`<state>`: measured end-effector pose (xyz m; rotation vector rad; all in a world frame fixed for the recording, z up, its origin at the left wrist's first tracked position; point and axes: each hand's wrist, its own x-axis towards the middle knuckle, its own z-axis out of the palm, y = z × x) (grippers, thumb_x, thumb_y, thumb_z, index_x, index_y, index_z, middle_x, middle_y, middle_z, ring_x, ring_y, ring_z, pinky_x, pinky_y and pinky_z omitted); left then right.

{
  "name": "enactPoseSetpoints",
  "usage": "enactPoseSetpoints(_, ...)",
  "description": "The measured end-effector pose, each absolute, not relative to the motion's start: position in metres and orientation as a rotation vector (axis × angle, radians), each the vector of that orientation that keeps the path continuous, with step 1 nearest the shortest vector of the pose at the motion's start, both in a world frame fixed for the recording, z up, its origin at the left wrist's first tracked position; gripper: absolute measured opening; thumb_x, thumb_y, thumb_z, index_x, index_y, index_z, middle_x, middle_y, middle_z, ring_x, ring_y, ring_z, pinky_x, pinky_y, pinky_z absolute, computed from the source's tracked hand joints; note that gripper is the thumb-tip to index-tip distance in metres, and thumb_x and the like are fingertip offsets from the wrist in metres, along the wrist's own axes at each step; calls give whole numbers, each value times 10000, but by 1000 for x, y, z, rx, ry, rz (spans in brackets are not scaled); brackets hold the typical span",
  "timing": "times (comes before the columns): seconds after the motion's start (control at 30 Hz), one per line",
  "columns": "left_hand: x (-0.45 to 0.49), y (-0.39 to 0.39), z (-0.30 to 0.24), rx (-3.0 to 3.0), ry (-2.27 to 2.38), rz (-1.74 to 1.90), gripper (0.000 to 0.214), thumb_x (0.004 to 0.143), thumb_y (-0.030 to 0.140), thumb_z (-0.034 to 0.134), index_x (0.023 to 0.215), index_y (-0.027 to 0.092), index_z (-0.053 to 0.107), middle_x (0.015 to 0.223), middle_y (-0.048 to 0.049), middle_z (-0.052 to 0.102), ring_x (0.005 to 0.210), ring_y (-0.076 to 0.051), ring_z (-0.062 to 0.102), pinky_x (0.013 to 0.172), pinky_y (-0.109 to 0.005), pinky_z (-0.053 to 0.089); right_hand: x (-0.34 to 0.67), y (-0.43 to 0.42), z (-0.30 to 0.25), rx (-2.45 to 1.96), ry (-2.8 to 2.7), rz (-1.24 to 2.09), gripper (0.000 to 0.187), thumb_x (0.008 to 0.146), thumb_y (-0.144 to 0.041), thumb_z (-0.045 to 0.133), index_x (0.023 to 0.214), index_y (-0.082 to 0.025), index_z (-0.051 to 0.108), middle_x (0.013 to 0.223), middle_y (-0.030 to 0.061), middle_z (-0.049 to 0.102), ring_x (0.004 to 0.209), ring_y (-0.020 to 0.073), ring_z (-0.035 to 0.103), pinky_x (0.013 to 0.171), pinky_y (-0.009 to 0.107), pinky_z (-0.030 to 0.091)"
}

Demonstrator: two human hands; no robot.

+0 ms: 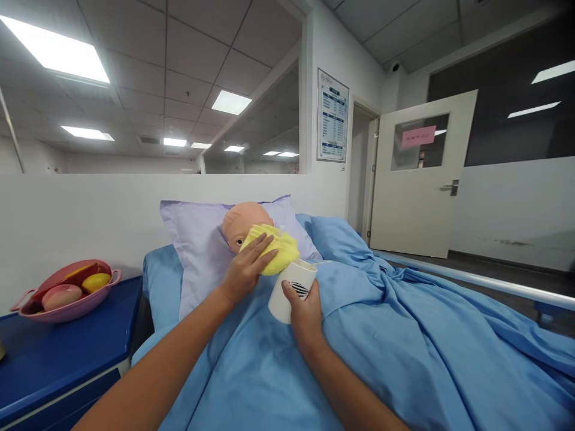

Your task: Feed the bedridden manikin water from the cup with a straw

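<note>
Head view (the only one):
Left hand: the left hand (245, 270) lies flat, fingers stretched out, palm pressing the cloth (275, 250); it grips nothing and seems to pin the cloth so it cannot slide.
Cloth: yellow, folded, lying over the lower face of the doll (242, 222), touching the rim of the cup (291, 288); by my reading it sits there to catch spills.
Right hand: the right hand (304, 312) is closed round the lower part of the cup, thumb in front.
Cup: white, tipped with its mouth toward the doll's face (whether anything is inside cannot be seen), above the blanket (404, 341).
Doll: head resting on the pillow (197, 251), body covered by the blanket, so only the head is reachable.
Counter: the blue counter (67, 353) to the left of the bed carries a bowl (27, 306) of fruit, well apart from both hands.
Background: a door (420, 203) stands ajar beyond the bed.
Counts: two hands, one cloth, one cup, one doll, one pillow, one blanket, one bowl; at least three pieces of fruit (some overlap).
</note>
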<state>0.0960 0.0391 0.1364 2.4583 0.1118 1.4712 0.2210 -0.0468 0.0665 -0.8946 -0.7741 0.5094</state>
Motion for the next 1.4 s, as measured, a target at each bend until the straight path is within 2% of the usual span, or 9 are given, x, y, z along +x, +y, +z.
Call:
enactPoseSetpoints(0.23, 105, 50, 106, 2155, 239, 1229, 242, 768, 201, 662, 1007, 225, 696, 1273, -116, 609, 1320, -248, 428, 1182, -470, 148, 225, -43, 67, -869, -724, 531, 486, 694, -485, 731, 1047, -236, 510, 906, 6, 633, 777, 201, 627, 673, 327, 523)
enactPoseSetpoints(0.47, 88, 49, 84, 2152, 325, 1248, 217, 779, 190, 625, 962, 249, 726, 1226, -123, 636, 1252, -287, 495, 1147, -504, 231, 223, -43, 68, -879, -778, 579, 477, 678, -472, 745, 1015, -225, 515, 903, 21, 647, 799, 213, 641, 681, 337, 539)
enactPoseSetpoints(0.63, 87, 42, 111, 2372, 207, 1356, 257, 844, 219, 530, 1025, 250, 710, 1231, -95, 636, 1296, -264, 451, 1147, -503, 237, 224, -41, 66, -880, -798, 579, 488, 689, -466, 739, 1042, -226, 503, 897, 7, 630, 769, 195, 626, 667, 329, 527)
enactPoseSetpoints(0.73, 97, 40, 139, 2451, 139, 1528, 240, 842, 273, 562, 1039, 237, 694, 1239, -88, 627, 1329, -264, 408, 1142, -512, 248, 224, -41, 66, -905, -803, 578, 465, 700, -477, 728, 1019, -229, 499, 846, -8, 612, 724, 186, 610, 633, 322, 518)
enactPoseSetpoints(0.83, 107, 45, 152, 2539, 79, 1457, 235, 811, 297, 624, 1023, 221, 691, 1217, -97, 637, 1330, -273, 407, 1142, -507, 251, 224, -42, 67, -930, -799, 574, 457, 702, -485, 725, 1007, -230, 499, 829, -11, 604, 710, 184, 602, 619, 317, 511)
enactPoseSetpoints(0.93, 111, 55, 146, 2600, 51, 1320, 182, 851, 272, 572, 968, 218, 700, 1142, -101, 677, 1300, -257, 451, 1136, -491, 274, 224, -42, 66, -938, -790, 558, 458, 701, -485, 726, 1011, -228, 508, 854, -4, 611, 741, 188, 607, 631, 309, 506)
enactPoseSetpoints(1.03, 111, 63, 132, 2815, 84, 1301, 212, 890, 251, 507, 986, 204, 689, 1116, -107, 691, 1211, -248, 540, 1076, -494, 366, 224, -40, 64, -923, -802, 558, 465, 699, -477, 731, 1026, -229, 512, 885, -2, 619, 761, 186, 610, 634, 297, 501)
enactPoseSetpoints(1.17, 108, 67, 115, 3226, 156, 1493, 224, 910, 188, 459, 999, 164, 663, 1073, -105, 707, 960, -214, 652, 871, -431, 522, 224, -38, 63, -924, -802, 543, 474, 690, -472, 740, 1031, -229, 518, 907, -2, 630, 759, 174, 611, 630, 282, 495)
enactPoseSetpoints(1.4, 88, 60, 95, 3465, 171, 1595, 227, 905, 142, 460, 1063, 150, 624, 1097, -82, 699, 954, -190, 648, 830, -350, 536, 224, -37, 63, -906, -796, 558, 494, 671, -475, 748, 1034, -219, 533, 902, 3, 654, 744, 171, 619, 638, 286, 499)
